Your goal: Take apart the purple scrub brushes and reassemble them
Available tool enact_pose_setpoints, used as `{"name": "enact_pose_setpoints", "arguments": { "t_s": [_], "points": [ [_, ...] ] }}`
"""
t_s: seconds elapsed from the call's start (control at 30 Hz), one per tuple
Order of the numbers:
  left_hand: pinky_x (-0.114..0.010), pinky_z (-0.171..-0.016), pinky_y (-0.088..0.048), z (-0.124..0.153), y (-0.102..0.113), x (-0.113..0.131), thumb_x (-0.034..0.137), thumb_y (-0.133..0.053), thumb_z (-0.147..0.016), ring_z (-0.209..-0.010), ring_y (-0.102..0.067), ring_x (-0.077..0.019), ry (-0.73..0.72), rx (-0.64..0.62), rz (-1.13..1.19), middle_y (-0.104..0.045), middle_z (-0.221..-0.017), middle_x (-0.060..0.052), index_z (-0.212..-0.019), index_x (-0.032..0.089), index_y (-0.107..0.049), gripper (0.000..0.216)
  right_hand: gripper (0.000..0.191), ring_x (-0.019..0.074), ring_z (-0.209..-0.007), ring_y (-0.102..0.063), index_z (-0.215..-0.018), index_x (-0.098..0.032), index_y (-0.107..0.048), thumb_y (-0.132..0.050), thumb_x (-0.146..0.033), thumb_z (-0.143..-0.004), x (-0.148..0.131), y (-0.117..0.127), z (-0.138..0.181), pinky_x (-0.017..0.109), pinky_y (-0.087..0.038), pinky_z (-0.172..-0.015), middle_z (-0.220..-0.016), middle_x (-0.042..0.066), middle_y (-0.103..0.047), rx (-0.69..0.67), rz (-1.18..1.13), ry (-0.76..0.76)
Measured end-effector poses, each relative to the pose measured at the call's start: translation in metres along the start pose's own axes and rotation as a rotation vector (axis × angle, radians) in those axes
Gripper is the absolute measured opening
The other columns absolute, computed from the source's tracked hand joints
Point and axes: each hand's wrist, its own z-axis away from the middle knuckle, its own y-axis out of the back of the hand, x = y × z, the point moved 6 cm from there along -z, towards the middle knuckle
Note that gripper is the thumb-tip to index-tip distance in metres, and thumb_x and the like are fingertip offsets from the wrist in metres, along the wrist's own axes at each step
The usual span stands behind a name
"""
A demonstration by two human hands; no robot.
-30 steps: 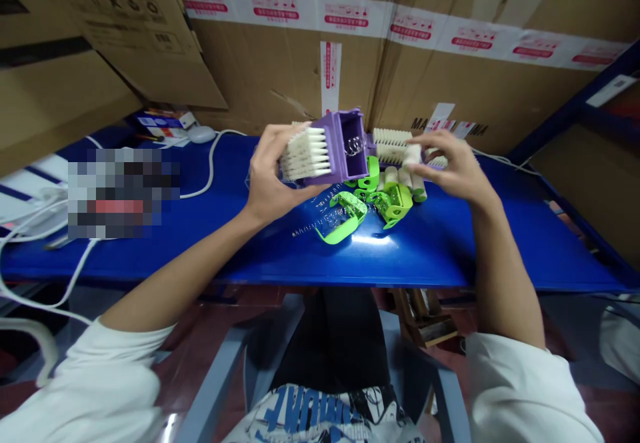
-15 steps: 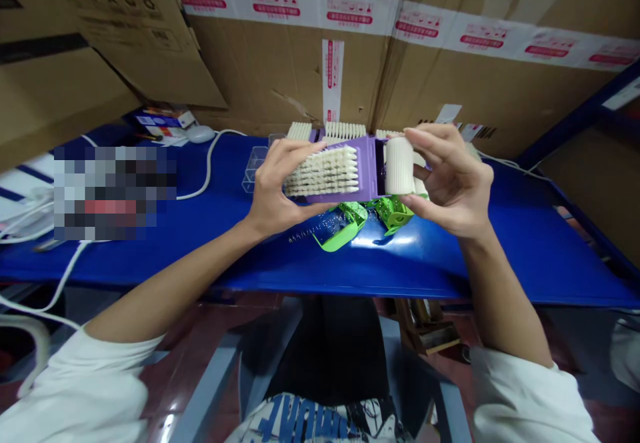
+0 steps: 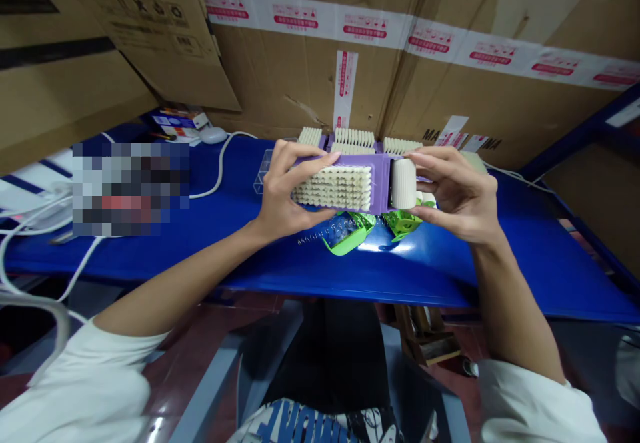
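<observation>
My left hand (image 3: 280, 193) grips the left end of a purple brush body (image 3: 379, 183) with cream bristles (image 3: 334, 188), held above the blue table (image 3: 210, 249). My right hand (image 3: 453, 193) pinches a cream ribbed roller (image 3: 403, 183) against the open right end of that purple body. Green plastic parts (image 3: 350, 233) lie on the table just beneath the brush. More purple brushes with cream bristles (image 3: 353, 138) stand in a row right behind my hands.
Large cardboard boxes (image 3: 310, 49) wall in the back and the left side. A white cable (image 3: 213, 176) and a white mouse (image 3: 213, 135) lie at the back left. A small clear plastic box (image 3: 263, 163) sits left of the brushes. A blue shelf post (image 3: 585, 136) rises at right.
My right hand picked up the cream roller from the pile and brought it to the purple body's right end. My left hand turned the brush level and bristles forward.
</observation>
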Motion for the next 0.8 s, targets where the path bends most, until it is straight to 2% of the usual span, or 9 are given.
{"name": "enact_pose_setpoints", "arguments": {
  "t_s": [0.1, 0.17, 0.23, 0.33, 0.43, 0.53, 0.63, 0.7, 0.8],
  "points": [
    [-0.063, -0.122, -0.052, 0.001, 0.001, -0.003, 0.056, -0.106, -0.070, -0.126, -0.070, -0.0358, -0.040, 0.017, -0.037, -0.077, -0.135, -0.004, -0.145, 0.041, -0.080, 0.082, 0.079, 0.0375, -0.144, -0.076, -0.156, -0.048, -0.078, -0.106, -0.045, -0.082, -0.003, -0.005, -0.001, 0.062, -0.077, -0.110, -0.158, 0.007, -0.070, -0.033, -0.036, 0.036],
    [-0.062, -0.119, -0.053, 0.003, 0.000, 0.000, 0.055, -0.104, -0.074, -0.124, -0.070, -0.0346, -0.120, 0.044, -0.059, -0.076, -0.136, -0.004, -0.151, 0.042, -0.077, 0.083, 0.078, 0.0363, -0.144, -0.077, -0.155, -0.043, -0.077, -0.106, -0.044, -0.083, -0.005, -0.012, -0.002, 0.059, -0.076, -0.112, -0.160, 0.008, -0.070, -0.034, -0.072, 0.040],
    [-0.058, -0.114, -0.055, 0.005, -0.001, 0.004, 0.051, -0.100, -0.084, -0.121, -0.069, -0.0326, -0.211, 0.090, -0.080, -0.075, -0.136, -0.004, -0.157, 0.043, -0.072, 0.079, 0.069, 0.0344, -0.139, -0.080, -0.146, -0.037, -0.076, -0.106, -0.047, -0.085, -0.003, -0.020, -0.004, 0.055, -0.076, -0.110, -0.159, 0.009, -0.072, 0.026, -0.110, -0.008],
    [-0.052, -0.108, -0.056, 0.009, -0.004, 0.017, 0.048, -0.093, -0.097, -0.119, -0.066, -0.0306, -0.342, 0.197, -0.144, -0.073, -0.134, -0.006, -0.164, 0.041, -0.067, 0.072, 0.057, 0.0262, -0.114, -0.085, -0.133, -0.035, -0.066, -0.102, -0.054, -0.092, 0.004, -0.034, -0.002, 0.046, -0.078, -0.095, -0.144, 0.006, -0.078, 0.173, -0.134, -0.076],
    [-0.050, -0.104, -0.058, 0.014, -0.008, 0.029, 0.055, -0.089, -0.102, -0.117, -0.065, -0.0304, -0.427, 0.305, -0.208, -0.070, -0.130, -0.007, -0.167, 0.040, -0.064, 0.071, 0.063, 0.0180, -0.082, -0.076, -0.140, -0.041, -0.056, -0.097, -0.062, -0.096, 0.003, -0.049, 0.002, 0.037, -0.073, -0.073, -0.117, -0.001, -0.076, 0.251, -0.086, -0.050],
    [-0.050, -0.101, -0.060, 0.016, -0.012, 0.035, 0.065, -0.086, -0.104, -0.116, -0.066, -0.0303, -0.431, 0.347, -0.215, -0.069, -0.128, -0.009, -0.170, 0.039, -0.062, 0.075, 0.068, 0.0181, -0.082, -0.072, -0.148, -0.040, -0.054, -0.092, -0.067, -0.099, -0.005, -0.055, 0.002, 0.034, -0.069, -0.068, -0.116, 0.001, -0.070, 0.284, 0.041, 0.000],
    [-0.056, -0.109, -0.062, 0.012, -0.010, 0.035, 0.080, -0.083, -0.100, -0.121, -0.071, -0.0327, -0.421, 0.311, -0.183, -0.070, -0.131, -0.011, -0.170, 0.034, -0.061, 0.087, 0.062, 0.0206, -0.094, -0.075, -0.148, -0.037, -0.058, -0.088, -0.067, -0.103, -0.016, -0.049, -0.008, 0.035, -0.070, -0.074, -0.127, 0.004, -0.067, 0.322, 0.169, 0.065],
    [-0.064, -0.120, -0.061, 0.003, -0.005, 0.035, 0.089, -0.075, -0.101, -0.130, -0.074, -0.0364, -0.416, 0.225, -0.106, -0.072, -0.139, -0.014, -0.170, 0.032, -0.060, 0.091, 0.065, 0.0217, -0.099, -0.077, -0.148, -0.035, -0.058, -0.088, -0.068, -0.102, -0.023, -0.042, -0.023, 0.037, -0.071, -0.079, -0.135, 0.006, -0.067, 0.316, 0.215, 0.092],
    [-0.068, -0.125, -0.063, -0.023, 0.008, 0.038, 0.085, -0.061, -0.111, -0.141, -0.075, -0.0387, -0.388, 0.076, 0.078, -0.074, -0.150, -0.015, -0.165, 0.034, -0.063, 0.075, 0.078, 0.0244, -0.102, -0.081, -0.143, -0.032, -0.060, -0.100, -0.071, -0.089, -0.036, -0.030, -0.051, 0.041, -0.073, -0.084, -0.139, 0.009, -0.071, 0.210, 0.259, 0.111]
  ]
}}
